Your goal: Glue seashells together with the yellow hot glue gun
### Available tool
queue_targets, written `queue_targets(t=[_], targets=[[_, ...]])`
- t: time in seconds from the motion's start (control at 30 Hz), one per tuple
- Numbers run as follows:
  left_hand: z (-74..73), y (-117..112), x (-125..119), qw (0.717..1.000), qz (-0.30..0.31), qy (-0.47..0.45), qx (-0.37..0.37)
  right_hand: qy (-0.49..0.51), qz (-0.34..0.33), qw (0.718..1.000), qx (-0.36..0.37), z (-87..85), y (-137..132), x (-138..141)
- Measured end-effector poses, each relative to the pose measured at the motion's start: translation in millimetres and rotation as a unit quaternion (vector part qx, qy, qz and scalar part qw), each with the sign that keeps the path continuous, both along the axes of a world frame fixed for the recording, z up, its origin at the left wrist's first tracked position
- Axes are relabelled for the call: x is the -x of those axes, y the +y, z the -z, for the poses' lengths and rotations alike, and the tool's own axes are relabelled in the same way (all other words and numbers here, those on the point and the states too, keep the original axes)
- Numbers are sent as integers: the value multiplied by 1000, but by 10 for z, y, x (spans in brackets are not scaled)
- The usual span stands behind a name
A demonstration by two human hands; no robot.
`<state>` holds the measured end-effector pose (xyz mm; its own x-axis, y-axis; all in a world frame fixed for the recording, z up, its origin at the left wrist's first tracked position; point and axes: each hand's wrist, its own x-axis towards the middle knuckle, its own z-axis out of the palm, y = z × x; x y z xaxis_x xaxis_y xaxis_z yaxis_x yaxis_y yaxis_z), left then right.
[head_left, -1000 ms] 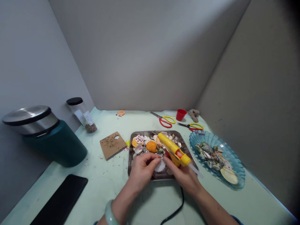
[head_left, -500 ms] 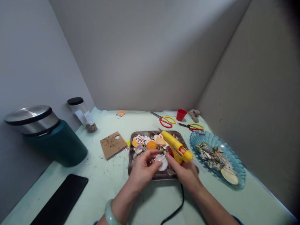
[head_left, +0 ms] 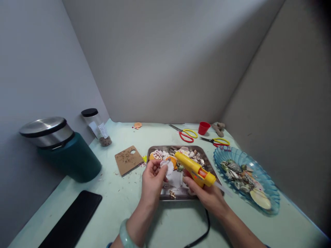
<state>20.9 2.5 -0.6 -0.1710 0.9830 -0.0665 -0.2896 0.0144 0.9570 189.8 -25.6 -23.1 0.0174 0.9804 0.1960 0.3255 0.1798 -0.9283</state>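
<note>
My left hand (head_left: 153, 179) pinches a white scallop shell (head_left: 168, 167) between thumb and fingers, above the left part of a metal tray (head_left: 165, 198). In my right hand (head_left: 204, 193) is a yellow glue gun (head_left: 193, 166), its nose pointing up and left over the tray, close to the shell but apart from it. A clear glue stick (head_left: 222, 187) juts from its back end. Several shells lie in the tray, among them an orange one and a small spiral shell (head_left: 172, 194) near the front. My fingers hide part of the white shell.
A blue glass dish (head_left: 274, 196) of shells stands at right. Behind are scissors (head_left: 186, 133), yellow-and-red pliers or snips (head_left: 217, 141) and a red cup (head_left: 204, 128). A brown board (head_left: 126, 162), teal flask (head_left: 72, 158), jar (head_left: 97, 127) and black phone-like slab (head_left: 72, 220) are left. A cord (head_left: 201, 237) trails frontward.
My left hand has moved left and away from the right hand, carrying the white shell. The gap between the hands now shows the tray's bare floor. The view has shifted slightly.
</note>
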Motion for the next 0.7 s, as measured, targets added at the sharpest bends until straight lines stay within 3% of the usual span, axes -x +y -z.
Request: queue_targets(t=[0.13,0.4,0.7], targets=[[-8,6,16,999,-30,-14,-10,-34,-37,998,-23,-34,20,-4],[-3,4,15,999,-31,-18,-12,-121,-80,988,-49,-128,30,38],[7,4,23,999,-34,-18,-14,-136,-85,985,-56,-155,20,46]])
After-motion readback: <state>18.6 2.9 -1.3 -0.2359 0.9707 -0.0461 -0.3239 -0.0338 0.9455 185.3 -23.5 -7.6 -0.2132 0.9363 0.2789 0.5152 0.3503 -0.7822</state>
